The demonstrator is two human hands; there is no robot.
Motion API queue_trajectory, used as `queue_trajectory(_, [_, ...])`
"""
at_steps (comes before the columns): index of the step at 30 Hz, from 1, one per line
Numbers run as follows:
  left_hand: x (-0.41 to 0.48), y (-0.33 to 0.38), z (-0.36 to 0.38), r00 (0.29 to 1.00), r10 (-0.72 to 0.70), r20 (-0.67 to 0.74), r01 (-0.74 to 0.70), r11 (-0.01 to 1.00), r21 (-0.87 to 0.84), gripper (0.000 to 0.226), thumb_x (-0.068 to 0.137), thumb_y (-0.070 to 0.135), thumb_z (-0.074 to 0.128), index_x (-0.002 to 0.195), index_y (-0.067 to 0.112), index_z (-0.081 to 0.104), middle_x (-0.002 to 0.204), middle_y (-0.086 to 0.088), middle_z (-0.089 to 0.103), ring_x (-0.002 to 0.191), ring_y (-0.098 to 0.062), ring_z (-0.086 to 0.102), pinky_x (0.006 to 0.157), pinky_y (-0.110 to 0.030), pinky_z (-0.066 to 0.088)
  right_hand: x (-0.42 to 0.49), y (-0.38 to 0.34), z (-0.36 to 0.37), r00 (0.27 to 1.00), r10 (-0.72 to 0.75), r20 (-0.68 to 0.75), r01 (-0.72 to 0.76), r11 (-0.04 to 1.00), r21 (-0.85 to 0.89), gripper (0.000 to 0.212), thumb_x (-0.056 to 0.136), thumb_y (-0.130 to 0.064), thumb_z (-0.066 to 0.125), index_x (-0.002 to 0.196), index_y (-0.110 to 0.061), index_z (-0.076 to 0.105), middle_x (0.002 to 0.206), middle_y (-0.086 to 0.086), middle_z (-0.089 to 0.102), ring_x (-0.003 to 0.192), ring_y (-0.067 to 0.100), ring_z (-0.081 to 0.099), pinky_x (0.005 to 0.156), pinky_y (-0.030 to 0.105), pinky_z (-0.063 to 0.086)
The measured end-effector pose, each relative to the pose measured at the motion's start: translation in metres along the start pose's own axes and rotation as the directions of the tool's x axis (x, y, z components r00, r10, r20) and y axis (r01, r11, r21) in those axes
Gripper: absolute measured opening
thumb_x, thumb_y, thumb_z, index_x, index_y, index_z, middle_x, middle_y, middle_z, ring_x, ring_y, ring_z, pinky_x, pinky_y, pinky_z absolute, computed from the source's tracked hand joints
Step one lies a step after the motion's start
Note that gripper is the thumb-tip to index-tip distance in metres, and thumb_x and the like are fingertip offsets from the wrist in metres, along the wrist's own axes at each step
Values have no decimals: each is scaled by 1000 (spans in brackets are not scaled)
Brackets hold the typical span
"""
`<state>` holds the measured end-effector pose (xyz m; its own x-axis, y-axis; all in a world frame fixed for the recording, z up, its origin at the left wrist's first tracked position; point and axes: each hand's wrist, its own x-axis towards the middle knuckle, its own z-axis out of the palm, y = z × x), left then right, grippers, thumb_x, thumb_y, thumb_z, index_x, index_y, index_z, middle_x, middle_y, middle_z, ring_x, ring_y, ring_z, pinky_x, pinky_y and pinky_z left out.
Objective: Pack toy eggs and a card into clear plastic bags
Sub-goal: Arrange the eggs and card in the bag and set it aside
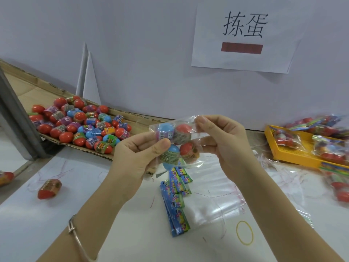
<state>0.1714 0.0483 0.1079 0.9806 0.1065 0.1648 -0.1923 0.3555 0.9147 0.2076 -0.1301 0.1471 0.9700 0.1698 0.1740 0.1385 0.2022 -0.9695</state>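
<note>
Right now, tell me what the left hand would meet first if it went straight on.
The left hand pinches the bag; pushing on, it would likely meet the right hand next, depth unclear.

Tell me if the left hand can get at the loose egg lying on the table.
Probably not right now. Nothing lies between the left hand and the loose egg, but that hand pinches the bag, which the right hand also holds; it would have to let go first.
</note>
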Motion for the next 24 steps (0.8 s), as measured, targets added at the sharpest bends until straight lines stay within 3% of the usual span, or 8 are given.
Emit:
queue_trajectory(4, [-2,-1,0,1000,9,22,-9,1000,11,43,48,21,92,88,25,80,90,-3,77,82,-26,64,69,-34,46,0,1,1,1000,14,-6,-14,1000,7,12,76,-24,70,81,-14,72,75,2,70,53,19,65,53,26,55])
queue_trajectory(5, [-2,-1,1,999,19,51,-20,1000,19,44,51,17,92,92,26,79,93,-4,77,84,-25,67,69,-33,50,0,1,1,1000,14,-9,-14,1000,12,12,76,-24,70,81,-14,72,75,2,70,53,19,65,53,26,55])
queue_trajectory(8, [-3,-2,2,998,31,55,-33,999,24,40,53,21,85,93,28,79,93,-3,77,81,-15,73,63,-29,57,1,1,1,1000,6,-7,-6,1000,16,17,74,-26,71,85,-14,71,76,3,72,52,19,66,52,25,55])
queue_trajectory(13, [-4,-2,5,999,32,28,-31,999,-31,29,59,17,76,86,28,80,89,0,77,80,-14,73,61,-24,58,1,-3,-1,997,8,82,-6,1000,-25,47,62,-38,74,106,-20,66,78,-4,73,59,17,68,53,24,54])
queue_trajectory(16, [-5,-1,4,999,35,40,-36,999,17,37,58,19,86,93,30,79,92,0,77,84,-27,63,70,-37,51,1,1,0,997,10,72,-7,999,-44,29,67,-30,72,91,-15,70,75,-2,72,58,16,65,52,24,53])
queue_trajectory(18, [-5,-2,6,998,37,50,-37,999,-4,31,66,28,84,96,27,78,90,-1,74,84,-33,52,70,-45,39,1,3,0,999,-7,40,9,999,-51,19,69,-26,71,83,-13,71,72,-1,71,56,14,64,51,22,51])
queue_trajectory(21, [-6,2,9,997,52,-49,-54,998,-39,21,69,45,79,80,28,79,81,3,75,70,-21,67,57,-31,48,2,2,-3,999,-19,49,24,995,-100,17,69,-28,71,80,-16,72,71,-2,72,57,11,63,51,20,51])
queue_trajectory(24, [-5,5,6,982,132,-132,-136,991,-17,15,65,35,69,74,29,80,83,3,77,75,-12,74,54,-22,56,3,0,-5,996,-13,84,22,995,-102,12,68,-29,71,74,-19,73,70,-2,71,55,10,63,50,20,50])
